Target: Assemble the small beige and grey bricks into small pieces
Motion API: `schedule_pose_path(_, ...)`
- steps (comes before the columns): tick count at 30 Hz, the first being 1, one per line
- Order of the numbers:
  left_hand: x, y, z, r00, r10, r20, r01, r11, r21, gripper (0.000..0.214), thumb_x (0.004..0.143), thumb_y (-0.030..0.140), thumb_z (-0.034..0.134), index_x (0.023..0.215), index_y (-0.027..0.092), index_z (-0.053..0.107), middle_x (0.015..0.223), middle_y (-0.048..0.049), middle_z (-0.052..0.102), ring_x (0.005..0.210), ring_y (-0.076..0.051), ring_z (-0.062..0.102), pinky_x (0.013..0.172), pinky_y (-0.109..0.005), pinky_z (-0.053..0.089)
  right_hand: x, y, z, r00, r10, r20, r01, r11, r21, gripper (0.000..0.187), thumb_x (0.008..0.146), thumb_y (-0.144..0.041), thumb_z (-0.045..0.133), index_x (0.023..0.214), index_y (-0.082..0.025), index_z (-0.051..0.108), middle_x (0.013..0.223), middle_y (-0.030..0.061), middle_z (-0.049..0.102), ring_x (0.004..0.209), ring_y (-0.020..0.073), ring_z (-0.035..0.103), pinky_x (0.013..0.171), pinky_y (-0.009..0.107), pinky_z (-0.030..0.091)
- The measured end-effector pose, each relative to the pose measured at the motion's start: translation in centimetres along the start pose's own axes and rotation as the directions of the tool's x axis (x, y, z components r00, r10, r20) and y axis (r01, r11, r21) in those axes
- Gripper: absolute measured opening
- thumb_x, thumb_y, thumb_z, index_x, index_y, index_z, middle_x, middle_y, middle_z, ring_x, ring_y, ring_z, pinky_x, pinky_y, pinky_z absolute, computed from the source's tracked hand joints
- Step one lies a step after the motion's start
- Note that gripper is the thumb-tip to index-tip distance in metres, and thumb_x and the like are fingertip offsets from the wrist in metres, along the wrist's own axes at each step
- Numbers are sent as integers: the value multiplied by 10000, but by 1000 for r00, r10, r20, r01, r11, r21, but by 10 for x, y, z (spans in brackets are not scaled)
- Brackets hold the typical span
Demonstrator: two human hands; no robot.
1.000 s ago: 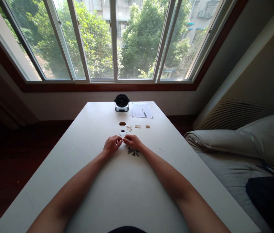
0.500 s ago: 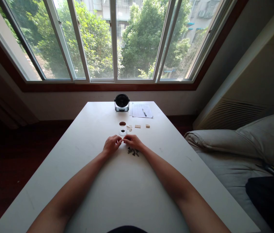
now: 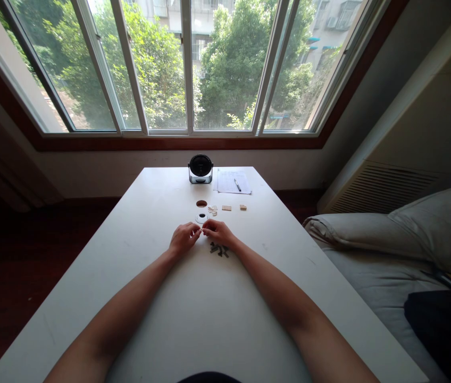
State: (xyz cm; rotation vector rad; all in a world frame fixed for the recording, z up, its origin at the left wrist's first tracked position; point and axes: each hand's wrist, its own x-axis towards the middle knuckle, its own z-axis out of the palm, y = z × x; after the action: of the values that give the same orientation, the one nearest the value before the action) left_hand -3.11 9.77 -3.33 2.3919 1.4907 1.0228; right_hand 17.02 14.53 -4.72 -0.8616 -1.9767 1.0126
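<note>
The left hand (image 3: 184,237) and right hand (image 3: 218,232) nearly met above the table (image 3: 209,308), fingertips bunched; what they held, I couldn't tell. Just beside the right hand, dark strips (image 3: 220,252) lay jumbled, long axes pointing different ways.

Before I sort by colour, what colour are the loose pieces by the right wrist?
The pieces look dark grey; head view.

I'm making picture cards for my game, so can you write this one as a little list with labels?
Hands: left hand and right hand, fingertips close together; anything pinched is too small to tell
Near right hand: dark pieces
Beyond hands: round disc, loose tan pieces, two tan blocks
Far end: black round device, paper with pen on top
Surface: white table
</note>
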Motion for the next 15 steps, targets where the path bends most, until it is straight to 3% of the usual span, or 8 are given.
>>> schedule_pose_path(15,0,1,0,1000,-5,-1,5,1000,-25,131,929,293,574,895,234,686,818,-5,678,705,-145,616,735,-292,452,0,0,0,1000,-3,-4,2,999,-44,200,858,-390,635,871,-195,680,762,1,672,686,139,592,652,254,480)
